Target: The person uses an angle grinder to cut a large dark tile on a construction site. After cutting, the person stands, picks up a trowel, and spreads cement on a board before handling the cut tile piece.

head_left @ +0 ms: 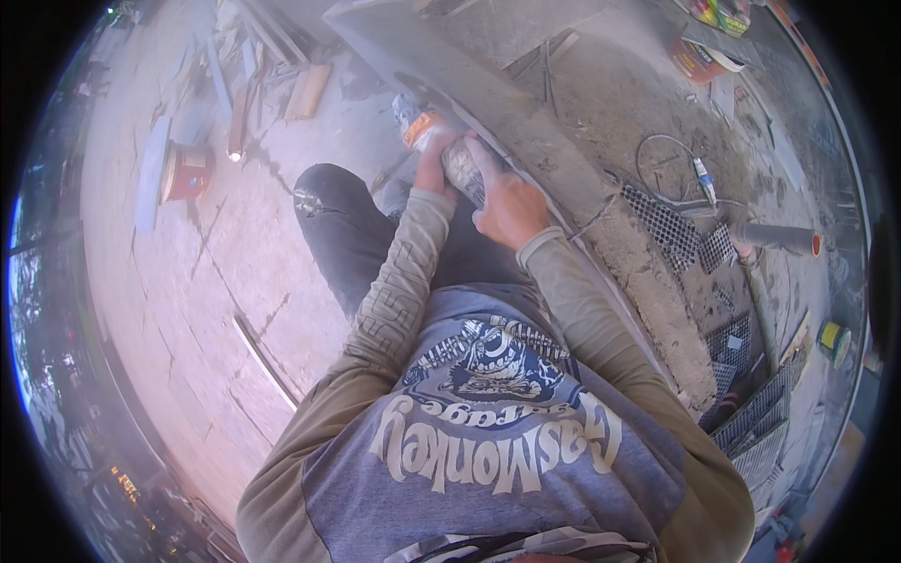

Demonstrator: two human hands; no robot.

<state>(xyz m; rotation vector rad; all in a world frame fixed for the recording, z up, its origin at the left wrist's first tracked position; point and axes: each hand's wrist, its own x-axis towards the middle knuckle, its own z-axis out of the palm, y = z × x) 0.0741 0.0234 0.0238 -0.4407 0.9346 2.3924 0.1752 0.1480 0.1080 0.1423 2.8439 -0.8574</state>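
Observation:
Both my hands are closed around a dusty, grey-bodied power tool (463,169) with an orange band, which looks like an angle grinder. My left hand (434,167) grips it near the orange front part, and my right hand (514,208) wraps the rear of the body. Its front end points up and left, beside a long raised concrete ledge (497,89). Haze or dust blurs that end, so the working tip cannot be made out. My bent knee (333,202) shows to the left of the tool.
On the left, a reddish-brown bucket (188,174) stands by a pale board (152,178). Wood offcuts (307,92) lie farther off. Right of the ledge are black plastic grids (662,225), a cable with a blue-and-white connector (704,181), a grey pipe (779,237) and a can (833,340).

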